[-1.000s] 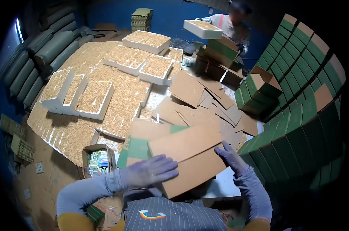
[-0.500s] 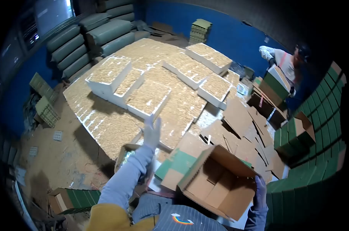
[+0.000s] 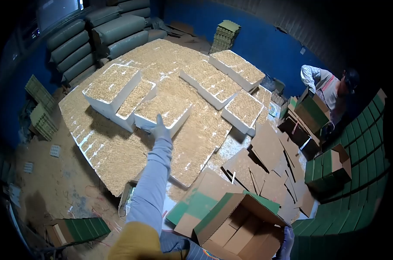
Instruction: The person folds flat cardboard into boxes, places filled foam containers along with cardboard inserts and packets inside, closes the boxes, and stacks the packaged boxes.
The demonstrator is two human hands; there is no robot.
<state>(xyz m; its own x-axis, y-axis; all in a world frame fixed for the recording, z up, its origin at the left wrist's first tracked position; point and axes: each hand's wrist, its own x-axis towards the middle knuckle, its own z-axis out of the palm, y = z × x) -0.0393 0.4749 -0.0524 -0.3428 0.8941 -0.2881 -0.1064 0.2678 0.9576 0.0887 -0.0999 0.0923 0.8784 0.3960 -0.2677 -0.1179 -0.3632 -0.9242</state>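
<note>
My left hand point(image 3: 159, 130), gloved, is at the near side of a white tray point(image 3: 183, 122) topped with tan, grainy material. One digit lies over the top, and the others press along the side wall. Beside this tray, on the left, two similar white trays point(image 3: 112, 97) overlap. At the bottom right, an open cardboard box point(image 3: 248, 234), green and brown outside, tilts toward me with bare inner walls. My right hand point(image 3: 286, 245), gloved and partly cut off by the frame's edge, grips the box's right side.
The trays stand on a broad, grain-covered surface point(image 3: 118, 169). Flattened cardboard sheets point(image 3: 268, 143) lie in a pile at the right. Green boxes point(image 3: 361, 169) are stacked along the right side. Beyond the cardboard, another person point(image 3: 328, 89) handles a box. Filled sacks point(image 3: 118, 32) are piled at the back.
My left arm has reached forward, bringing its hand from in front of the near tray onto its side. The cardboard box sits lower in view, still in my right hand.
</note>
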